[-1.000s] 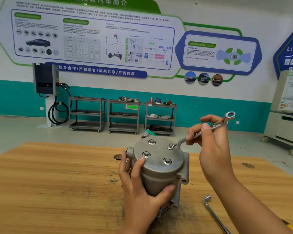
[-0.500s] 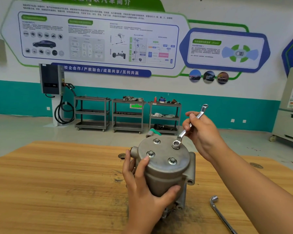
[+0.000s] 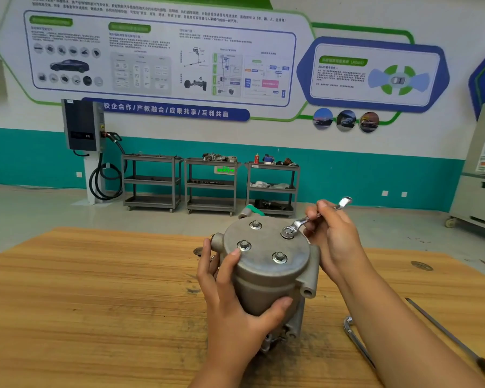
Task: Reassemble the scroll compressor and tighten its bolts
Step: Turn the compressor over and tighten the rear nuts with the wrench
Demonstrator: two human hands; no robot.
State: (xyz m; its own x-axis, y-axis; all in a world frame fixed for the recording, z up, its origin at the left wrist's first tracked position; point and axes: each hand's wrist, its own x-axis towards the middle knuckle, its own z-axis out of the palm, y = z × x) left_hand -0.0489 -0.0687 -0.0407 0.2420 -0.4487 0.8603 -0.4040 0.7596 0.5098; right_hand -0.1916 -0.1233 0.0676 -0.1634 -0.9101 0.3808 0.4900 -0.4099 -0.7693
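Observation:
The grey scroll compressor (image 3: pixel 266 273) stands upright on the wooden table (image 3: pixel 95 298), its round cover facing up with several flanged bolts in it. My left hand (image 3: pixel 233 306) wraps around the near side of the housing, thumb to the right and fingers on the cover's edge. My right hand (image 3: pixel 333 236) grips a small combination wrench (image 3: pixel 305 219). The wrench's ring end sits over the far right bolt (image 3: pixel 287 232), and its open end sticks out past my fingers.
An L-shaped socket wrench (image 3: pixel 353 337) lies on the table to the right of the compressor, partly under my right forearm. A screwdriver with a yellow handle (image 3: pixel 459 345) lies further right. Tool carts (image 3: pixel 210 186) and a wall charger (image 3: pixel 81 127) stand far behind.
The wrench's ring end has dropped fully onto the far right bolt, and my right hand has swung the handle around with it. My left hand keeps its hold on the housing.

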